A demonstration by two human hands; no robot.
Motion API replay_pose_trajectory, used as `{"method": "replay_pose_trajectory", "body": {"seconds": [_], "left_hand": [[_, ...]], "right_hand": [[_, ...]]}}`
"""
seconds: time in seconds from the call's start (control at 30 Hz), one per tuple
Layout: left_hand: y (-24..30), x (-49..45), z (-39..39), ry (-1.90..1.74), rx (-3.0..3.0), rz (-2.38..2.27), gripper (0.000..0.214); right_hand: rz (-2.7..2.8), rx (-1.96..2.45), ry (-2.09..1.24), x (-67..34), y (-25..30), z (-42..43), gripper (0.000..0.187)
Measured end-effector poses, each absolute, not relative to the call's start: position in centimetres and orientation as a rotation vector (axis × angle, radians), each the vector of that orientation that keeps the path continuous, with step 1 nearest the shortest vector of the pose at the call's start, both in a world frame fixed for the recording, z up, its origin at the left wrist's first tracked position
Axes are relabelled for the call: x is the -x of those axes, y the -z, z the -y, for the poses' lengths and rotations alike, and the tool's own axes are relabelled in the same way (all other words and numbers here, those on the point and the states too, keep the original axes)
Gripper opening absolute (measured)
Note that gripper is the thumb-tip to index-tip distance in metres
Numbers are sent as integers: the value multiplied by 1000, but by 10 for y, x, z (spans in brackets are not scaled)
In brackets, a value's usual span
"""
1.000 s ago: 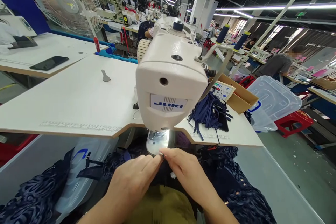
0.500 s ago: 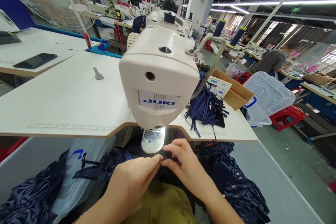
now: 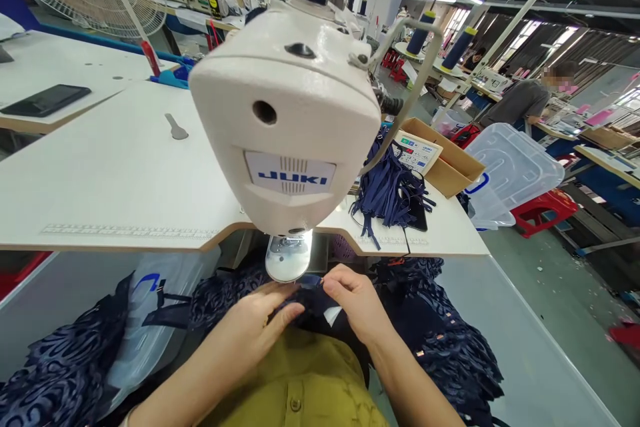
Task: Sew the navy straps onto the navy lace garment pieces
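Below the sewing machine head (image 3: pixel 293 140), a navy fabric piece (image 3: pixel 313 307) lies under the round lit plate (image 3: pixel 289 258). My left hand (image 3: pixel 267 313) rests on the fabric at the plate's near edge, fingers stretched out and thumb apart; its fingertips are partly hidden. My right hand (image 3: pixel 357 297) pinches the end of a navy strap (image 3: pixel 311 281) between thumb and fingers, just right of the plate. Below the right hand a small white tag (image 3: pixel 332 315) shows on the fabric. The needle is hidden behind the machine head.
Navy lace garments hang to the left (image 3: pixel 65 353) and right (image 3: pixel 450 340). A bundle of navy straps (image 3: pixel 390 187) lies on the white table (image 3: pixel 125 173), near a cardboard box (image 3: pixel 450 163). A metal piece (image 3: pixel 177 128) and a phone (image 3: pixel 47 100) lie left. Another person (image 3: pixel 517 103) sits far right.
My hands were close together on a small dark strip; they have since moved apart. The left now lies on the fabric, the right pinches the strap, and the white tag has come into view.
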State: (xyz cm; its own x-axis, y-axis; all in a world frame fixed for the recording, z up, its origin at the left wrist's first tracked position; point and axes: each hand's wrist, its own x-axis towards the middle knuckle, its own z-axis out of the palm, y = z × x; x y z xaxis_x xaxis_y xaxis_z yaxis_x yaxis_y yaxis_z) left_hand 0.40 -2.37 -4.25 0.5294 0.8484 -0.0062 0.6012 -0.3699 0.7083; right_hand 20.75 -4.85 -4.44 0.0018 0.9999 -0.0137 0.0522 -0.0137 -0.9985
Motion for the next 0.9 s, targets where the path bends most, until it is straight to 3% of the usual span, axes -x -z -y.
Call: {"method": "replay_pose_trajectory", "body": {"seconds": [0.23,0.37,0.47,0.53,0.67,0.77,0.9], "left_hand": [[49,-22,30,-622,-1681,-1171,37],[49,-18,28,-590,-1661,-1135,30],[46,-18,31,-549,-1667,-1103,31],[44,-19,34,-525,-1690,-1091,30],[45,-23,40,-503,-1759,-1096,25],[48,-23,41,-539,-1805,-1160,20],[51,-20,43,-612,-1853,-1211,18]], "right_hand": [[750,1063,-1448,-180,63,56,23],[1068,1202,-1231,-187,67,62,18],[1426,1227,-1119,-197,63,63,30],[1531,1139,-1234,-200,62,62,37],[1099,1081,-1478,-191,72,61,23],[788,1055,-1431,-180,80,63,16],[854,1025,-1283,-175,80,65,11]]}}
